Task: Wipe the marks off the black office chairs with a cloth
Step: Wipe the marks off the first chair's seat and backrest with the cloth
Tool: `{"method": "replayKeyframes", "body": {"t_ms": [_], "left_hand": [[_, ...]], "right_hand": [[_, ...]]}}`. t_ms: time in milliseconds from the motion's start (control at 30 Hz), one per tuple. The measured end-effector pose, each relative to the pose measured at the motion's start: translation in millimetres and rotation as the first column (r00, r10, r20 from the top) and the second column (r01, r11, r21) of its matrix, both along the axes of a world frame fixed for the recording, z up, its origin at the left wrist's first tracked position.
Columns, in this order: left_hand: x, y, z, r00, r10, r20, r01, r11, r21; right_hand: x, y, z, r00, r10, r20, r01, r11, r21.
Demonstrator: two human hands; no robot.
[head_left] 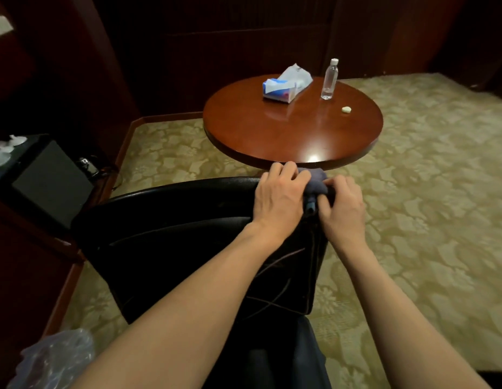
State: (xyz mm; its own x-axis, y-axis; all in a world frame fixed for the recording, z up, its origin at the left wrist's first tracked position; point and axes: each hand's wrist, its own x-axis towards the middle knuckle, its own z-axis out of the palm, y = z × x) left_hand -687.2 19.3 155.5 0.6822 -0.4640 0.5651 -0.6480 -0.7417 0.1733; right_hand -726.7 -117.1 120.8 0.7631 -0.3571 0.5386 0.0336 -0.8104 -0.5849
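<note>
Both hands hold a gray cloth (pixel 317 182) on the top corner of the black chair (pixel 188 220). The left hand (pixel 277 200) curls over it. The right hand (pixel 342 206) pinches it.

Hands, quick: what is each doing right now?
Left hand: fingers curled over the bunched grey-blue cloth on the black leather office chair.
Right hand: pinches the same cloth.

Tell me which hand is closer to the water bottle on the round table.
Right. The right hand sits almost straight below the water bottle; the left hand is farther off to its left.
</note>
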Motion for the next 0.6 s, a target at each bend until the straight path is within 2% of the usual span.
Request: {"method": "replayKeyframes", "body": {"t_ms": [100, 167, 267, 333, 400, 500, 600], "left_hand": [[-3.4, -37.2, 5.0, 0.993, -0.102, -0.058, 0.105, 0.993, 0.05], [-7.7, -53.9, 1.0, 0.981, -0.18, -0.071, 0.19, 0.967, 0.171], [-2.4, -60.6, 1.9, 0.973, -0.229, -0.035, 0.23, 0.929, 0.292], [7.7, -55.5, 9.7, 0.976, -0.217, -0.003, 0.21, 0.943, 0.26], [16.8, -39.6, 17.0, 0.991, -0.137, -0.008, 0.136, 0.973, 0.187], [14.7, -15.4, 16.8, 0.995, 0.015, -0.096, -0.009, 0.998, 0.056], [6.9, -17.5, 12.0, 0.986, 0.071, -0.154, -0.07, 0.998, 0.011]], "right_hand": [[-13.8, -26.4, -16.0, 0.99, -0.05, -0.132, 0.063, 0.993, 0.098], [-26.1, -39.7, -31.3, 0.967, -0.059, -0.247, 0.101, 0.982, 0.16], [-34.2, -43.1, -37.7, 0.968, -0.017, -0.249, 0.085, 0.961, 0.265], [-26.5, -39.6, -26.8, 0.987, 0.022, -0.16, 0.036, 0.936, 0.35], [-10.0, -32.5, -8.9, 0.991, 0.102, -0.091, -0.048, 0.884, 0.465], [11.0, -18.6, 6.7, 0.956, 0.29, -0.053, -0.207, 0.787, 0.582], [14.0, -14.9, 0.2, 0.936, 0.35, -0.035, -0.251, 0.735, 0.629]]}}
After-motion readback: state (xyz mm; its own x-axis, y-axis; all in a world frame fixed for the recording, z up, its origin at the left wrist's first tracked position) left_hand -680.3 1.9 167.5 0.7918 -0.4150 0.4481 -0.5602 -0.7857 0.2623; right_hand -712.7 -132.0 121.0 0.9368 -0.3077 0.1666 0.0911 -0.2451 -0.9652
